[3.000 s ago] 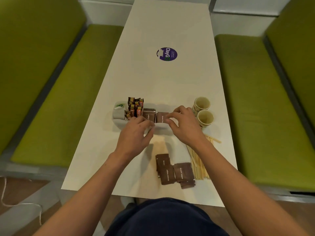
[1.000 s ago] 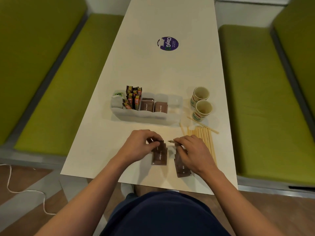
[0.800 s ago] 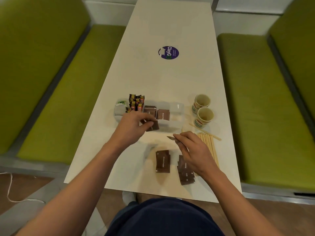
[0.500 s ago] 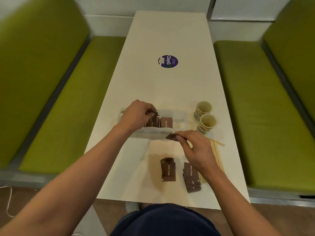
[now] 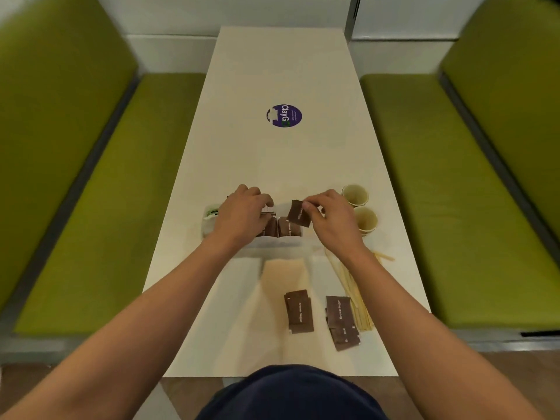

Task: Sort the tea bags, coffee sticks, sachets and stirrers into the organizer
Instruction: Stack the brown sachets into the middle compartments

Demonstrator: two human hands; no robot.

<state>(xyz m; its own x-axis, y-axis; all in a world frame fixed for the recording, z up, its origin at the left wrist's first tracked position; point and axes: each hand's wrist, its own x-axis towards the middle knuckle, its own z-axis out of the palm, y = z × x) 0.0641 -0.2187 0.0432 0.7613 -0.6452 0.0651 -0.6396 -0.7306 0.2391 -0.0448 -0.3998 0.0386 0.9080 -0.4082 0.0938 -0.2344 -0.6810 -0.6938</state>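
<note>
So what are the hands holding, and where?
The right hand pinches a brown sachet by its upper right corner. The left hand covers the organizer; its hold cannot be told.

Both forearms are bare, with no sleeves showing, and a dark navy garment (image 5: 291,392) covers the lap.

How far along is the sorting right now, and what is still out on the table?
Done: some brown sachets stand in the organizer. In hand: the right hand holds another sachet just above it; the left hand is down in the compartments. Left: two sachet piles and the wooden stirrers on the table.
</note>
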